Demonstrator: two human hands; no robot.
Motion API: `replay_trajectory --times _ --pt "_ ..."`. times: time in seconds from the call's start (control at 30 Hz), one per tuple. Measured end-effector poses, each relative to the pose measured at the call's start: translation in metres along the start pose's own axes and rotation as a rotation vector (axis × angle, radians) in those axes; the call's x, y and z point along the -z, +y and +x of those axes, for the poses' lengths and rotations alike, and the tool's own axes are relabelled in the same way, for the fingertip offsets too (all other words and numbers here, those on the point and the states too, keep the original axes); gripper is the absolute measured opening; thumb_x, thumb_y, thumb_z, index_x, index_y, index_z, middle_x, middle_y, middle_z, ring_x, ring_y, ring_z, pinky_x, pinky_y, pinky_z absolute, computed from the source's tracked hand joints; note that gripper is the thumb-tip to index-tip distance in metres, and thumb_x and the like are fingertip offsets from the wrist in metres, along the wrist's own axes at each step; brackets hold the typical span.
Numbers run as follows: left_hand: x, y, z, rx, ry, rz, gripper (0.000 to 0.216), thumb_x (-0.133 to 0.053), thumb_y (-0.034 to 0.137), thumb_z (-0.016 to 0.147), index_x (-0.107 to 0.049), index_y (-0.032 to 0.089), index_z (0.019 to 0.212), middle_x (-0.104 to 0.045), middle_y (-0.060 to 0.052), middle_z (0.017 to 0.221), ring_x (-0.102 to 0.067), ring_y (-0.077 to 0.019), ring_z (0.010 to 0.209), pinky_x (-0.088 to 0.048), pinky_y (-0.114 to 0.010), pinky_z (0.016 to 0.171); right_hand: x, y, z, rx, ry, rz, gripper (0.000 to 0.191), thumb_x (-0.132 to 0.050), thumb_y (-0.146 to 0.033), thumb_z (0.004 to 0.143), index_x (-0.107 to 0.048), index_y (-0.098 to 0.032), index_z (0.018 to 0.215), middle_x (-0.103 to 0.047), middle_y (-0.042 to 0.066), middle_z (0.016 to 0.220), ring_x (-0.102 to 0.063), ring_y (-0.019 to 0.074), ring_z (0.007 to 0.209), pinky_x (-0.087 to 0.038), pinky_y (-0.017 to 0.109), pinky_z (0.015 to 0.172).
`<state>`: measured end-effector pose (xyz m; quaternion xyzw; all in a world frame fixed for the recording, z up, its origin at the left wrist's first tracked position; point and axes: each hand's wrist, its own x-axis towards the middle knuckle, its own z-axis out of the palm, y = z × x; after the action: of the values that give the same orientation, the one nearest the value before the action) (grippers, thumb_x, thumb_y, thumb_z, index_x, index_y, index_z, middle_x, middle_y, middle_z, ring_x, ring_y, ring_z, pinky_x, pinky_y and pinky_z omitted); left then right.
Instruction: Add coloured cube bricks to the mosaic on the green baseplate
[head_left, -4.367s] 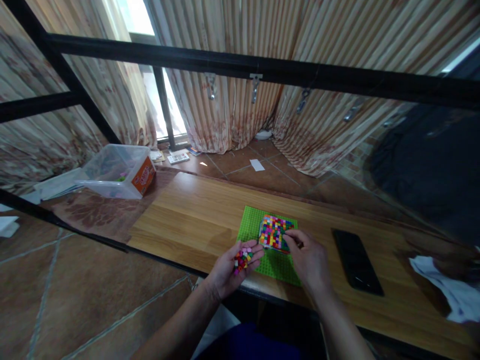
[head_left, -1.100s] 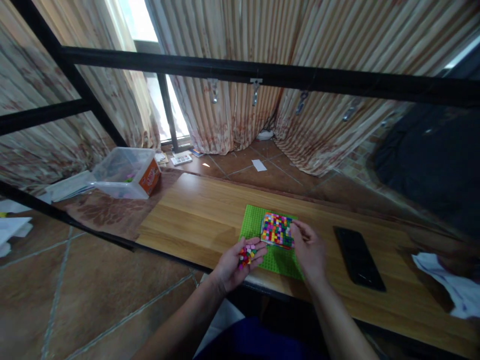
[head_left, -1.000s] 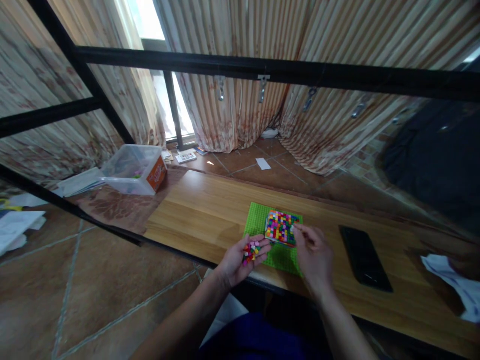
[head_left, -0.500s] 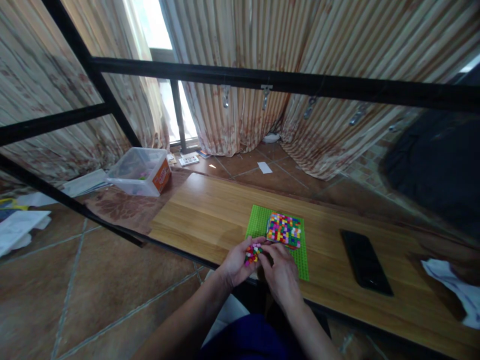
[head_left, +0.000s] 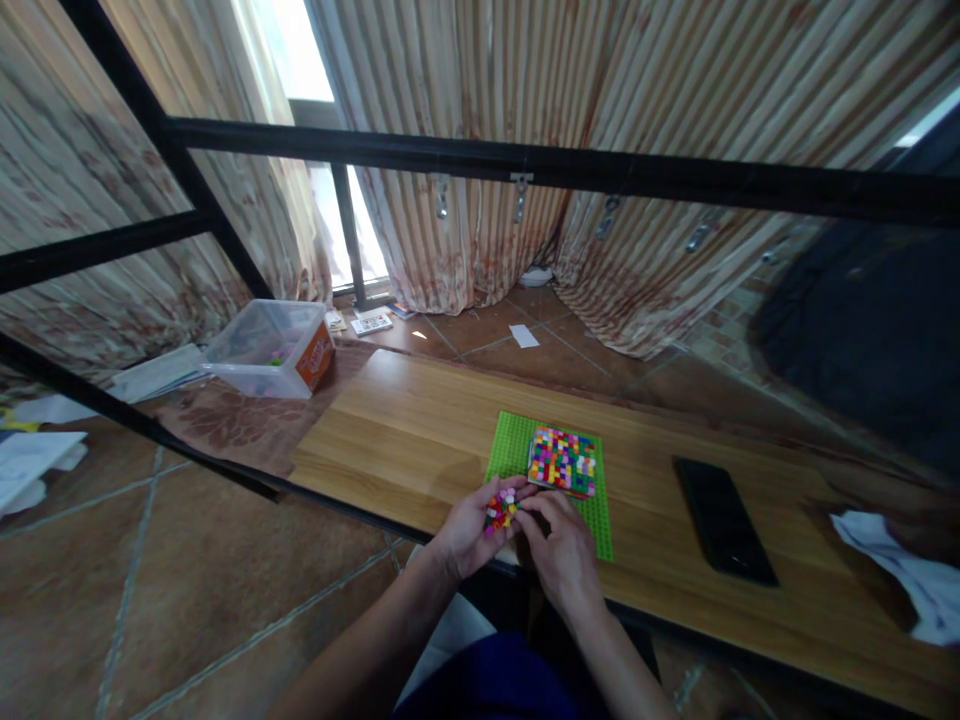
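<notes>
A green studded baseplate [head_left: 508, 450] lies near the front edge of a wooden table [head_left: 405, 420]. On its far right part sits a square block of small multicoloured bricks [head_left: 562, 461]. My left hand [head_left: 471, 528] is cupped palm up at the plate's near left corner, holding a small heap of loose coloured bricks [head_left: 499, 509]. My right hand [head_left: 561, 550] is beside it, with its fingertips pinched at that heap; what they hold is hidden.
A black phone [head_left: 723, 520] lies flat to the right of the plate. White cloth [head_left: 907, 577] is at the far right. A clear plastic bin with an orange label [head_left: 271, 348] stands at the left rear. A black metal bar [head_left: 525, 165] crosses above the table.
My right hand left the right edge of the multicoloured block and came back and left to the heap in my left palm. My left hand stayed put.
</notes>
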<state>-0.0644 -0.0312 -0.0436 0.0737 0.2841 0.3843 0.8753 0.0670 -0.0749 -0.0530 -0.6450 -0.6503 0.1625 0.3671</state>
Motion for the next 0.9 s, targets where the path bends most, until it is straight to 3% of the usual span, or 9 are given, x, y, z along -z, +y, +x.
replay_trajectory --times 0.17,0.6,0.7,0.9 --pt "0.0 0.0 -0.001 0.008 -0.001 0.031 0.033 -0.046 0.031 0.096 -0.067 0.009 0.108 -0.07 -0.013 0.106 -0.065 -0.0135 0.079 -0.05 -0.022 0.071 0.002 -0.001 0.003 -0.005 -0.062 0.018 0.022 -0.052 -0.038 0.089 -0.07 -0.027 0.098 -0.063 0.004 0.097 -0.06 0.0213 0.092 -0.047 0.038 0.082" --pt "0.004 0.0 0.002 0.007 0.007 0.064 0.035 -0.045 0.032 0.096 -0.066 0.007 0.11 -0.068 -0.016 0.112 -0.065 -0.0199 0.101 -0.049 -0.027 0.086 0.008 0.001 0.0 -0.091 -0.038 0.197 0.018 -0.055 -0.035 0.085 -0.069 -0.024 0.087 -0.068 0.003 0.092 -0.063 0.0199 0.086 -0.049 0.034 0.078" --pt "0.005 0.001 0.002 0.031 0.005 0.068 0.035 -0.046 0.032 0.096 -0.064 0.008 0.113 -0.067 -0.017 0.117 -0.064 -0.0208 0.106 -0.049 -0.029 0.089 0.015 0.004 0.0 -0.14 0.012 0.254 0.021 -0.055 -0.037 0.085 -0.071 -0.025 0.09 -0.07 0.003 0.094 -0.064 0.0199 0.086 -0.05 0.035 0.079" --pt "0.006 0.003 0.001 0.05 0.022 0.094 0.038 -0.047 0.034 0.095 -0.062 0.008 0.118 -0.063 -0.018 0.126 -0.062 -0.0227 0.113 -0.047 -0.032 0.095 0.042 0.022 0.015 -0.229 0.256 0.255 0.025 -0.058 -0.042 0.082 -0.072 -0.023 0.092 -0.071 0.006 0.096 -0.065 0.0211 0.088 -0.051 0.037 0.082"
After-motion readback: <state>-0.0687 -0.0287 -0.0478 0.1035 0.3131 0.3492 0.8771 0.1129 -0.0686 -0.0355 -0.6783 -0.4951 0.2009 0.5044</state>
